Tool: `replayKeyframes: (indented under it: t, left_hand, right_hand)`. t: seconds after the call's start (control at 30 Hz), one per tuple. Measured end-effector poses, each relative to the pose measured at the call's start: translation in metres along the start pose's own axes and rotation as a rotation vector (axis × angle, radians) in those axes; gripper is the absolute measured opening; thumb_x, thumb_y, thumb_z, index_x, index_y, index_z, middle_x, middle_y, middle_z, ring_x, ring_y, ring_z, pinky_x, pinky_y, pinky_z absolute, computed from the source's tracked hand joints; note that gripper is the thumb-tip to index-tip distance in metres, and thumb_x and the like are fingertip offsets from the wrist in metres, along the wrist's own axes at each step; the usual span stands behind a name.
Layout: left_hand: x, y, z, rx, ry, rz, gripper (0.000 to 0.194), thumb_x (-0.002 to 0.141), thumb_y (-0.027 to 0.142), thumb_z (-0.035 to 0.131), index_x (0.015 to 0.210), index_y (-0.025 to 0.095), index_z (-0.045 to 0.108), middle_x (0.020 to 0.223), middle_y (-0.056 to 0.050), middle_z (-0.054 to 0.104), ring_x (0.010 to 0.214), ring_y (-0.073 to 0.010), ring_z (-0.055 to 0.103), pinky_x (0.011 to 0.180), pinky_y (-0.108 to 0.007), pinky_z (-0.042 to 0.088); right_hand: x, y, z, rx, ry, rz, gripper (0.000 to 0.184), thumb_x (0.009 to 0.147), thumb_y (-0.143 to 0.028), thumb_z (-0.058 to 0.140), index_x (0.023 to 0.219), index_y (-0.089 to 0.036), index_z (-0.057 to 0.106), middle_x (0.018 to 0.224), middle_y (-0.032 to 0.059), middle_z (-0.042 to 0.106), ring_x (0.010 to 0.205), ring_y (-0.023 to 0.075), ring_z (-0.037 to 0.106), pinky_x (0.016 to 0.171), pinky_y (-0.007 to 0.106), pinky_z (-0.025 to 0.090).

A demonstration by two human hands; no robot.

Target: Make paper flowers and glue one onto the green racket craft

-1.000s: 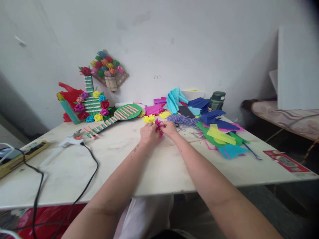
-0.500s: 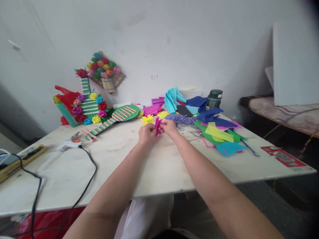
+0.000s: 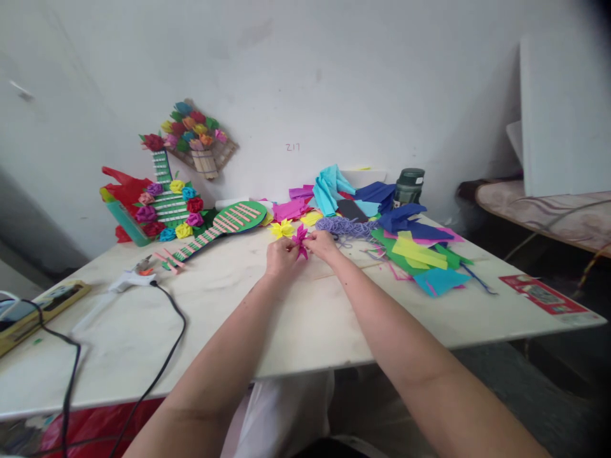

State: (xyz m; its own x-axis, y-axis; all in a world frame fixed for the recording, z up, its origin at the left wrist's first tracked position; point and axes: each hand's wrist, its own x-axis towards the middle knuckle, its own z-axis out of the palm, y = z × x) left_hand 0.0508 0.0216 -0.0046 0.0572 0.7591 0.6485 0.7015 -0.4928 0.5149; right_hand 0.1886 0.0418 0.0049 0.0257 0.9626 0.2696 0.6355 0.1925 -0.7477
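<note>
A magenta paper flower (image 3: 300, 235) with pointed petals is between both hands, over the smooth, pale tabletop (image 3: 229, 331). The left hand (image 3: 281, 256) has its grip pinched on the flower from one side, the right hand (image 3: 321, 245) from the other. Near them lie a spiky yellow paper flower (image 3: 282, 229) and a stringy tangle of purple yarn (image 3: 346, 228). Counted: one magenta flower, one yellow flower, one yarn tangle, one dark-green cylindrical bottle (image 3: 408, 189), one white glue gun (image 3: 132, 278).

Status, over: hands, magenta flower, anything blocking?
Left hand, right hand: both pinching magenta flower. Yellow flower just beyond left hand. Nothing visibly blocking.
</note>
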Motion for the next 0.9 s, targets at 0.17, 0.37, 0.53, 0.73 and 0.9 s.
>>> replayKeyframes:
  t: [0.17,0.37,0.53,0.73,0.9]
  left_hand:
    - [-0.0003,-0.0035,0.0051,0.015,0.017,0.002,0.014,0.070,0.019,0.057,0.059,0.016,0.066,0.063,-0.004,0.065,0.058,-0.0117,0.056,0.059,-0.022,0.040]
    - [-0.0010,-0.0010,0.0037,-0.018,-0.008,0.016,0.012,0.067,0.014,0.057,0.061,0.016,0.067,0.065,-0.004,0.066,0.061,-0.0126,0.058,0.061,-0.022,0.042]
    - [-0.0005,-0.0074,0.0079,-0.111,-0.006,0.026,0.010,0.067,0.016,0.057,0.064,0.016,0.067,0.069,-0.004,0.068,0.064,-0.0132,0.060,0.064,-0.023,0.044]
    - [0.0003,-0.0035,0.0023,-0.153,-0.005,0.004,0.010,0.067,0.017,0.057,0.060,0.015,0.065,0.066,-0.004,0.066,0.062,-0.0129,0.059,0.063,-0.023,0.046]
    - [0.0003,-0.0021,-0.0010,-0.224,-0.008,-0.044,0.011,0.067,0.020,0.059,0.059,0.016,0.063,0.069,-0.004,0.068,0.066,-0.0138,0.060,0.064,-0.023,0.047]
  right_hand:
    - [-0.0026,-0.0050,-0.0036,-0.075,-0.021,0.025,0.019,0.067,-0.031,0.057,0.070,-0.016,0.069,0.065,0.0038,0.067,0.070,0.0169,0.063,0.064,0.023,0.046]
    - [0.0015,-0.0022,0.0016,-0.082,0.010,0.053,0.020,0.062,-0.021,0.059,0.078,-0.017,0.071,0.073,0.0042,0.070,0.073,0.0166,0.064,0.064,0.022,0.045]
    - [0.0007,-0.0021,0.0003,-0.154,0.014,-0.002,0.022,0.064,-0.021,0.060,0.083,-0.018,0.071,0.080,0.0051,0.071,0.078,0.0177,0.064,0.066,0.023,0.045]
    - [-0.0055,-0.0065,-0.0049,-0.277,0.028,-0.153,0.024,0.073,-0.025,0.053,0.087,-0.019,0.072,0.086,0.0065,0.071,0.084,0.0195,0.063,0.070,0.025,0.043]
    - [-0.0053,-0.0058,-0.0059,-0.284,0.003,-0.214,0.025,0.077,-0.024,0.050,0.087,-0.018,0.072,0.084,0.0066,0.071,0.082,0.0184,0.063,0.069,0.024,0.042]
